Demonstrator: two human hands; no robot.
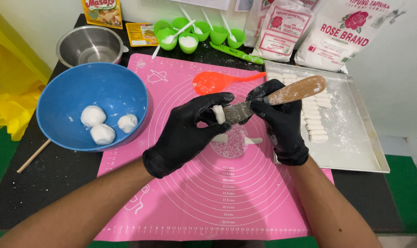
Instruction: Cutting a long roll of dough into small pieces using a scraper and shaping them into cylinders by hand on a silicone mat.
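Blue bowl (57, 98), orange spoon (213, 81), flour bags (341, 32)

Matt black rubbery gloves cover each hand; the knife (263, 102) has a wooden handle and dull metal blade. At ten o'clock, a glossy blue plastic bowl (75, 92) holds smooth dough balls (103, 133).

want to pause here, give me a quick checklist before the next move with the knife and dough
1. Right hand grips the knife by its wooden handle: ok.
2. Left hand pinches the dough piece at the blade: ok.
3. Left fingertips clear of the blade edge: cannot tell.
4. Dough strip lies on the mat below the hands: ok.
5. Tray has bare floured space beside the rows of pieces: ok.
6. Three dough balls sit in the blue bowl: ok.
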